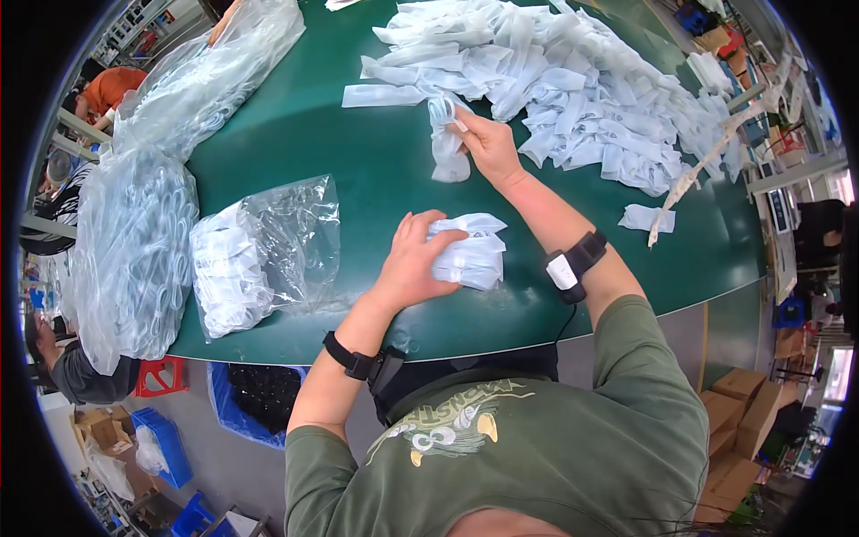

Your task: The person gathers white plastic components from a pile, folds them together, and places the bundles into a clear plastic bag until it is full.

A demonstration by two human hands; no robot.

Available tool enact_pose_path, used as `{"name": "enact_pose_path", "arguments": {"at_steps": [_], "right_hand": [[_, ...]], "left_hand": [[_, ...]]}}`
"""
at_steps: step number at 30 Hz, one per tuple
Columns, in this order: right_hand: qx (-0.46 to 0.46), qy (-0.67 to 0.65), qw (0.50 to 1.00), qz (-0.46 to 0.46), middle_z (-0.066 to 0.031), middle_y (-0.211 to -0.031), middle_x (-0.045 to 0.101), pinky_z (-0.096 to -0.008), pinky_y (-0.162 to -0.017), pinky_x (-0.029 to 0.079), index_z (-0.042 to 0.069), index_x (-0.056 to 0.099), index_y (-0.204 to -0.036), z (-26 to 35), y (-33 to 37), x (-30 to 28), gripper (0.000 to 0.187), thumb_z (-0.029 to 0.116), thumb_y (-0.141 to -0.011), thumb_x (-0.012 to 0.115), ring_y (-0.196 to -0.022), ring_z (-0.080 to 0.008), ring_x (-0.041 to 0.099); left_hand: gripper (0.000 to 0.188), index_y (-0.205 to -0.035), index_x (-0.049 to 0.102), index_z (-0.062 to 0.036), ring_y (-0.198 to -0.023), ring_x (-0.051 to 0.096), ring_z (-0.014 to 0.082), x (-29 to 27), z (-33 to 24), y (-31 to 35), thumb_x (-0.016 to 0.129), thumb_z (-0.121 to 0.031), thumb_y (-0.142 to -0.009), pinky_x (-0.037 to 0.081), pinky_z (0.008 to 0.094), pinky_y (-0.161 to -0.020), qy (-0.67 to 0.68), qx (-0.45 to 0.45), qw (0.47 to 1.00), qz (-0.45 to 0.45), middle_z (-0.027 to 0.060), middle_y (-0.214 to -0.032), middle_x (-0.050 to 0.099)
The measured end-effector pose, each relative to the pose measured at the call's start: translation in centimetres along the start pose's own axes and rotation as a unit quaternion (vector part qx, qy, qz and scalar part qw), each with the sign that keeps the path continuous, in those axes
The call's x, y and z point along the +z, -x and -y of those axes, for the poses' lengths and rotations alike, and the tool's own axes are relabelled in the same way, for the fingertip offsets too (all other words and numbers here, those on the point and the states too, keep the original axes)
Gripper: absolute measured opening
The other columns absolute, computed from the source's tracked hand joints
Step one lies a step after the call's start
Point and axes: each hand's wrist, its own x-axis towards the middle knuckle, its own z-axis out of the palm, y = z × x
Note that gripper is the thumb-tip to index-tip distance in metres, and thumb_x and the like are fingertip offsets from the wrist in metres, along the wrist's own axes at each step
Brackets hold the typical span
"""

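Observation:
My left hand (413, 261) rests on the green table, thumb and fingers curled round the left side of a small stack of white packets (479, 255). Farther up, my right hand (489, 143) pinches a single frosted white packet (450, 166) by its upper right side. A pale looped cord seems to show at the top of that packet; its contents are hard to make out. Just beyond it spreads a big loose pile of similar packets (573, 89). To the left of my left hand lies a clear plastic bag (300, 233), partly filled with white packets.
Large clear bags of pale coiled cables (134, 259) line the table's left side. One lone packet (646, 217) and a twisted whitish strip (689, 183) lie at the right. Below the front edge stand a blue-lined bin (219, 403) and a red stool (161, 376). Other people sit at the left.

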Motion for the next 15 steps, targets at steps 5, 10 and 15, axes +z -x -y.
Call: {"name": "enact_pose_path", "arguments": {"at_steps": [5,10,15], "right_hand": [[-0.254,0.005,0.960,-0.115,-0.0115,-0.127,0.065,-0.0260,-0.088,0.050,0.002,0.065,-0.122,0.6,0.2,-0.6,0.034,0.009,-0.088,0.068,-0.105,-0.0154,0.066],[-0.285,0.003,0.954,-0.094,-0.0101,-0.126,0.064,-0.0243,-0.079,0.049,-0.001,0.065,-0.120,3.0,0.0,-1.9,0.029,0.006,-0.092,0.063,-0.091,-0.0082,0.060],[-0.167,-0.075,0.983,-0.011,-0.0078,-0.112,0.069,-0.0241,-0.072,0.045,0.001,0.068,-0.096,4.3,0.9,-2.6,0.007,0.003,-0.089,0.066,-0.080,-0.0086,0.057]], "left_hand": [[0.074,-0.124,0.061,-0.0209,-0.127,0.044,0.0396,0.1,-0.3,-0.1,0.086,-0.024,-0.055,0.027,0.0559,-0.114,0.003,-0.008,1.000,0.002,0.0163,-0.134,0.045],[0.073,-0.124,0.060,-0.0207,-0.127,0.043,0.0398,0.1,-0.5,0.0,0.087,-0.025,-0.056,0.026,0.0552,-0.114,0.005,-0.010,1.000,0.002,0.0160,-0.134,0.045],[0.073,-0.124,0.060,-0.0202,-0.126,0.044,0.0400,0.2,-0.3,-0.1,0.086,-0.025,-0.056,0.027,0.0552,-0.114,0.002,-0.011,1.000,-0.004,0.0158,-0.134,0.045]]}}
